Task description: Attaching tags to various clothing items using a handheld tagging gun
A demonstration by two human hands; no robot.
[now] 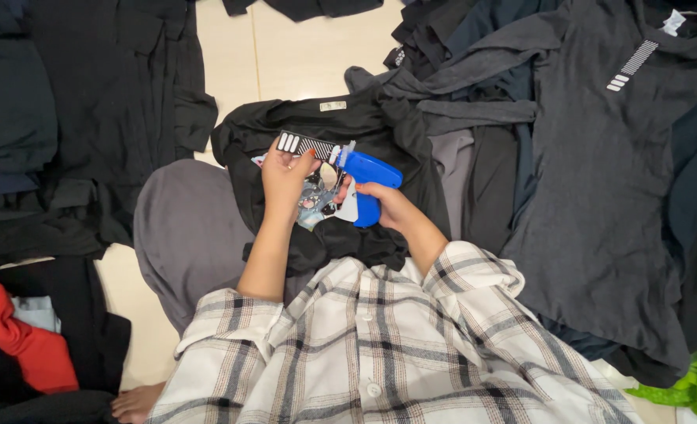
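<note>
The black shirt lies across the person's lap, collar away from them, and everything else is placed from it. The right hand, above the shirt's middle, is wrapped tight around the handle of the blue tagging gun, whose nose points left toward the striped strip. The left hand, just left of the gun, has its grip pressed together, pinching the paper tags with the strip's end at its fingertips.

To do this well, I judge the left hand should hold the tags flat and steady against the gun's nose, fingers clear of the needle line, while the right hand keeps the gun level.

Right of the shirt lies a grey top; left of it, a heap of dark clothes on the pale floor.
</note>
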